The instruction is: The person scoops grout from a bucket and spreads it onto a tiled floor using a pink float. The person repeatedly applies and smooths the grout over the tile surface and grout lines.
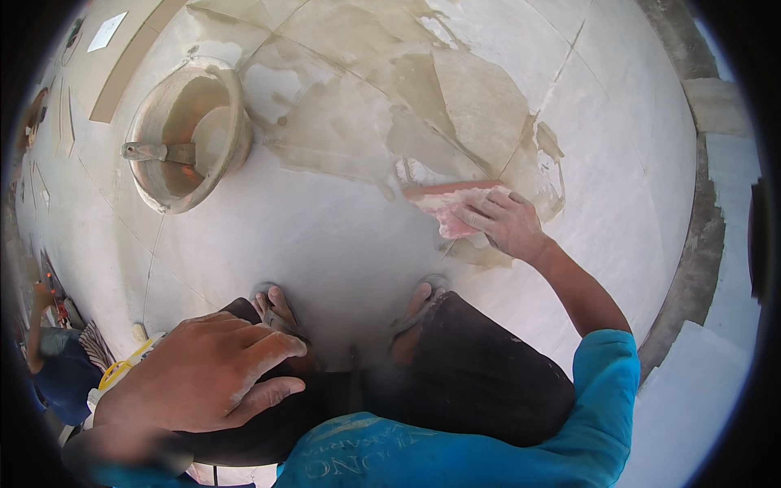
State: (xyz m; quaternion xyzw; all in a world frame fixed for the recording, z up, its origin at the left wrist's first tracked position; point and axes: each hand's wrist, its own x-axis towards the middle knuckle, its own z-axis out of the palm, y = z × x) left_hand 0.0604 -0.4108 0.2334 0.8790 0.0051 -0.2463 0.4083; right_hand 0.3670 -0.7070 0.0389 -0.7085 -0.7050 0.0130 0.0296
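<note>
My right hand (pixel 504 221) presses a flat pink sponge pad (pixel 443 203) onto the pale tiled floor (pixel 342 244), at the edge of a wet grey smear (pixel 407 106) spread over the tile joints. My left hand (pixel 203 374) rests palm down on my left knee, fingers a little apart, holding nothing. I am squatting; both my feet in sandals (pixel 277 305) stand on the tiles in front of me. My dark shorts and blue shirt fill the lower part of the view.
A dirty bucket (pixel 236 122) with a trowel (pixel 154 151) lying across it stands at the upper left. A grey unfinished strip (pixel 700 244) runs along the tiles' right edge. Another person in blue (pixel 49 366) crouches at the far left.
</note>
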